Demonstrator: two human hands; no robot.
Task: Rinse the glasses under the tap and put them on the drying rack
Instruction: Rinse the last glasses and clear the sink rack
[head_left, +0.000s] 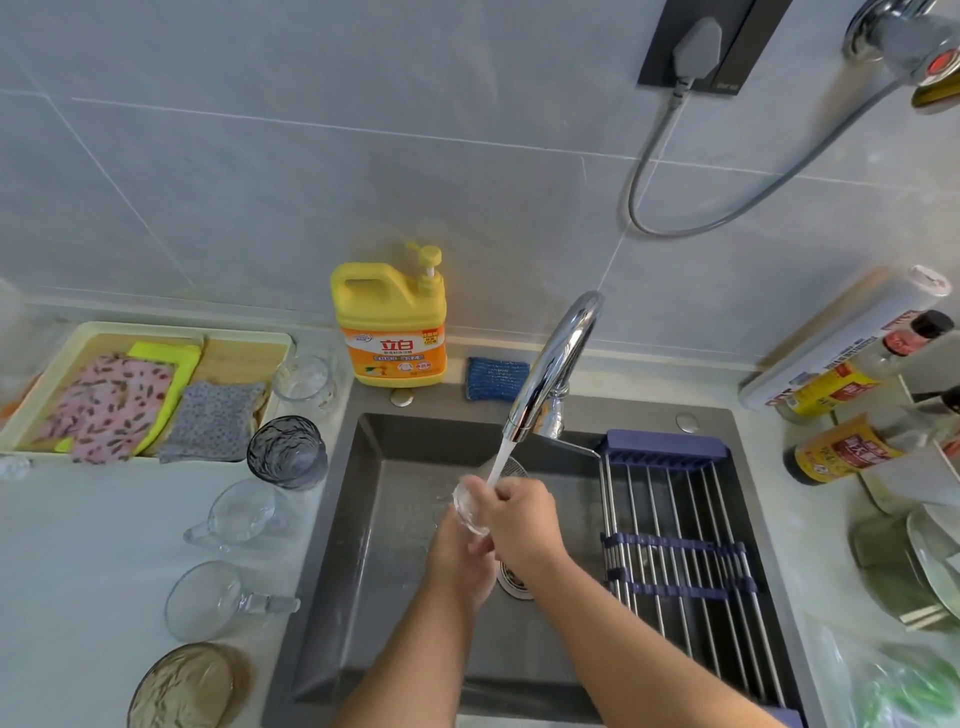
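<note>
A small clear glass (470, 512) is held over the dark sink (395, 639), right under the water running from the chrome tap (558, 364). My left hand (457, 564) grips it from below and my right hand (519, 519) closes over it from the right. Most of the glass is hidden by my fingers. On the counter to the left stand more glasses: a clear tumbler (304, 382), a dark ribbed glass (287, 452), two clear handled cups (236, 514) (218, 600) and an amber glass (182, 686). The metal-rod drying rack (685, 561) spans the sink's right side with nothing on it.
A yellow detergent bottle (392, 322) and a blue scrubber (496, 379) sit behind the sink. A tray with cloths (130, 400) lies at left. Sauce bottles (841, 452), plates (930, 556) and a green bag (904, 686) crowd the right counter.
</note>
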